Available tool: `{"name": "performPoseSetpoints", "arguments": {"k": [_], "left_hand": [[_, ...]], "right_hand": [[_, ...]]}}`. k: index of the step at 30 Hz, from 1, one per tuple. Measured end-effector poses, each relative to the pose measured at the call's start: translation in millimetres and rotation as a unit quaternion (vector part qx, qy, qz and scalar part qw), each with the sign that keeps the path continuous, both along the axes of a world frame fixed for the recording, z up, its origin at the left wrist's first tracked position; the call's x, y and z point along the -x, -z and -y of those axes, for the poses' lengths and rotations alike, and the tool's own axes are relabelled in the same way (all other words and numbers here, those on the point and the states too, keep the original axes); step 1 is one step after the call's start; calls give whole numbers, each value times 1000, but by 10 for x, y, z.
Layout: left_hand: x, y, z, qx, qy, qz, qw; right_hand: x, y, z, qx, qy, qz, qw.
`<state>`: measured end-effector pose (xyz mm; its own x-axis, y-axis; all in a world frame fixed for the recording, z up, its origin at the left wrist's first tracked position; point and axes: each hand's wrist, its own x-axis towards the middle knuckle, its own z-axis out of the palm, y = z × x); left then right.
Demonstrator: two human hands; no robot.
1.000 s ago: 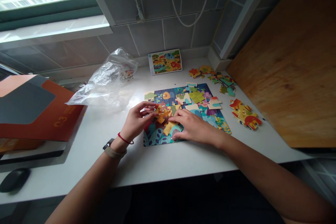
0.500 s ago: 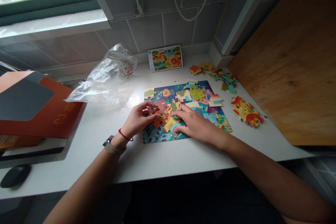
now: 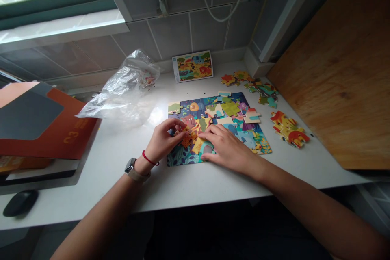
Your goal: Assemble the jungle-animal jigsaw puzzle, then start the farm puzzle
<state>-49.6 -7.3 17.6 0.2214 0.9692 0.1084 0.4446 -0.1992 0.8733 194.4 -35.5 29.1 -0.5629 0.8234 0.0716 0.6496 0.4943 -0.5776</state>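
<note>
My left hand (image 3: 166, 138) is closed in a pinch on a small red and orange puzzle piece (image 3: 184, 127), at the left part of a dark blue jigsaw board (image 3: 179, 159). Fingers partly cover that piece. Just right of it, an orange spotted piece (image 3: 186, 141) lies on the board. My right hand (image 3: 225, 144) rests over the board's middle, thumb apart from the fingers. Its fingertips touch the pieces beside a yellow and teal one (image 3: 199, 146). Further loose pieces, among them a green one (image 3: 230, 108), lie on top of the board.
Piles of puzzle pieces (image 3: 289, 130) lie right of the board, with more pieces (image 3: 263, 92) behind. A picture card (image 3: 195, 67) leans at the wall. On the left are a clear plastic bag (image 3: 122, 89), an orange box (image 3: 76, 138) and a black mouse (image 3: 20, 203).
The fingers and thumb of my left hand have drawn closer together around the piece. My right hand stays nearly in place, its thumb shifted slightly. The view has moved a little.
</note>
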Motion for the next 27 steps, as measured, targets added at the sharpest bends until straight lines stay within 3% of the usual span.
{"name": "performPoseSetpoints", "arguments": {"k": [12, 21, 27], "left_hand": [[73, -28, -21, -74, 47, -150, 985], [68, -47, 6, -84, 56, -163, 981], [52, -60, 17, -114, 53, -177, 976]], "right_hand": [[27, 37, 97, -3, -18, -55, 998], [37, 42, 131, -28, -15, -73, 997], [34, 52, 113, -45, -36, -22, 998]]}}
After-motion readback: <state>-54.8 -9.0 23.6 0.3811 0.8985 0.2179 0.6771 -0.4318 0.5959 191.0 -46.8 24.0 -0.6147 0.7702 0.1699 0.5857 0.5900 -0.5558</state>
